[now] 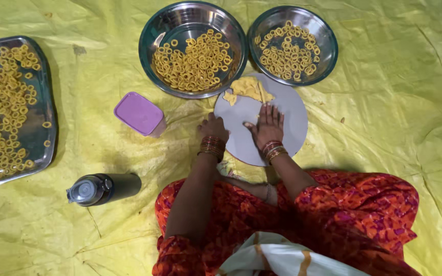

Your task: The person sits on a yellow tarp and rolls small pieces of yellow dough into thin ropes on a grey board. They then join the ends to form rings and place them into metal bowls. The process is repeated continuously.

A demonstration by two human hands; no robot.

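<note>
A round grey board (287, 110) lies on the yellow sheet in front of me. A lump of yellow dough (249, 88) sits at the board's far edge. My right hand (268, 124) lies flat on the board with fingers spread, palm down, just below the dough. My left hand (213, 128) rests at the board's left edge with its fingers curled; I cannot see anything in it. Both wrists carry red and gold bangles.
Two steel bowls (152, 38) (328, 56) of small yellow dough rings stand beyond the board. A steel tray (44, 138) of rings lies at far left. A purple-lidded box (139, 113) and a dark bottle (103, 188) lying on its side are at left.
</note>
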